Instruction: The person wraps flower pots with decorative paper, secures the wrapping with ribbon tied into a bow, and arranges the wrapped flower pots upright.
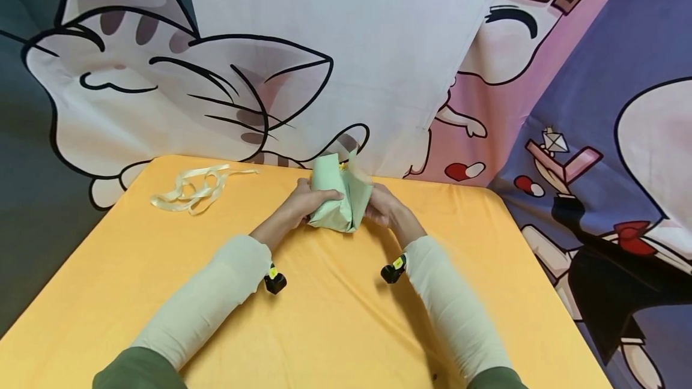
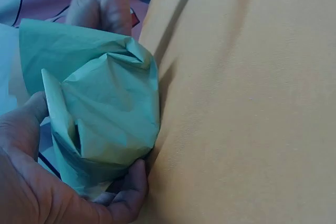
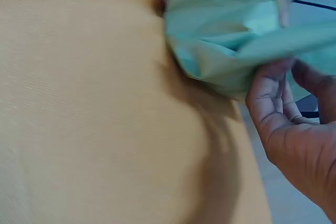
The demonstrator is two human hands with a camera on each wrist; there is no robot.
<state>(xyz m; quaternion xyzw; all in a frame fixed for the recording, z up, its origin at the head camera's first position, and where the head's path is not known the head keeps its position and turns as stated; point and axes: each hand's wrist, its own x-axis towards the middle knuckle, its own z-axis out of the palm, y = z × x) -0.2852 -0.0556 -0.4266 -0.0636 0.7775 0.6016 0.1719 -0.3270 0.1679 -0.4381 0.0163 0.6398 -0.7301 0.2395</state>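
Pale green wrapping paper (image 1: 334,216) is folded into an upright bundle near the table's far edge, its base crumpled. A small yellow bit (image 1: 343,166) peeks out at its top; what else lies inside is hidden. My left hand (image 1: 309,200) grips the bundle's left side, thumb across the front and fingers around the lower part, as the left wrist view shows. On the other side, my right hand (image 3: 294,124) holds the loose right flap by its edge, thumb and curled fingers close together at the paper. In the head view most right fingers are behind the flap.
A cream ribbon (image 1: 189,194) lies in loose loops at the table's far left. Yellow cloth (image 1: 319,317) with some creases covers the table. Behind it hangs a printed cartoon curtain (image 1: 378,47), close to the far edge. Each wrist carries a small black camera (image 1: 275,281).
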